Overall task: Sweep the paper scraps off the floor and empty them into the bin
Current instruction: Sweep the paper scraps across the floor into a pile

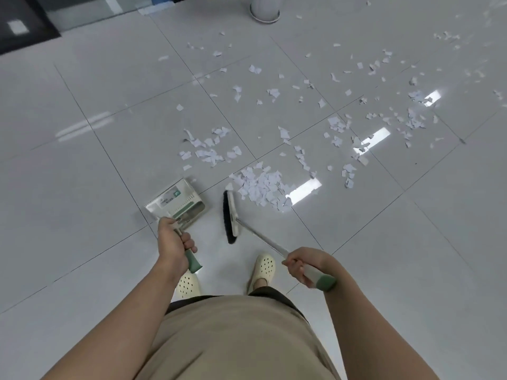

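White paper scraps point(260, 185) lie scattered over the glossy tiled floor, with a dense heap just right of the broom head and thinner patches farther out to the right. My left hand point(172, 239) grips the green-ended handle of a pale dustpan point(175, 202) that stands on the floor. My right hand point(304, 266) grips the handle of a broom point(230, 216), whose black bristles touch the floor between the dustpan and the heap.
A white cylindrical container point(264, 8) stands at the far top centre. A dark mat and glass door frame point(27, 26) fill the top left. My two pale clogs point(263, 266) are just below the tools. Bright ceiling-light reflections streak the tiles.
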{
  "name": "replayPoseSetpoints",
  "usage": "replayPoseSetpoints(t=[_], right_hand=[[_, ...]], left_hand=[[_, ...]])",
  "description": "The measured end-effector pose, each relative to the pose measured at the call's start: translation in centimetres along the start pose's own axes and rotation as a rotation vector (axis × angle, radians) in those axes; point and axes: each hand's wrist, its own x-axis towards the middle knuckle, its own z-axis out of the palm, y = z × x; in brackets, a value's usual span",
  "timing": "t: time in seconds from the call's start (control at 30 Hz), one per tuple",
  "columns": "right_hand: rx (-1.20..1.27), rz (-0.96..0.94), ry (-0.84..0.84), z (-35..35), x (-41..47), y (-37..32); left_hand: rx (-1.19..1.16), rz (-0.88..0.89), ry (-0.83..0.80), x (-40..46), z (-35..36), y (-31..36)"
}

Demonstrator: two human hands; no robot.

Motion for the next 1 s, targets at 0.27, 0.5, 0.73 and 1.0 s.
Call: replayPoseSetpoints(t=[0.27,0.5,0.73,1.0], right_hand=[[-0.103,-0.231,0.244,-10.1,0.0,-8.8],[-0.221,-0.448,0.191,-3.6,0.1,-11.0],[-0.337,-0.486,0.038,-2.2,-2.6,-13.3],[-0.249,-0.183,-0.179,-0.2,-1.5,-14.8]], left_hand=[[-0.066,-0.008,0.035,-3.3,6.6,-7.0],[-0.02,0.033,0.058,-4.9,11.2,-8.3],[-0.07,0.104,0.111,-4.7,13.7,-6.4],[-0.114,0.135,0.163,-4.0,14.3,-3.5]])
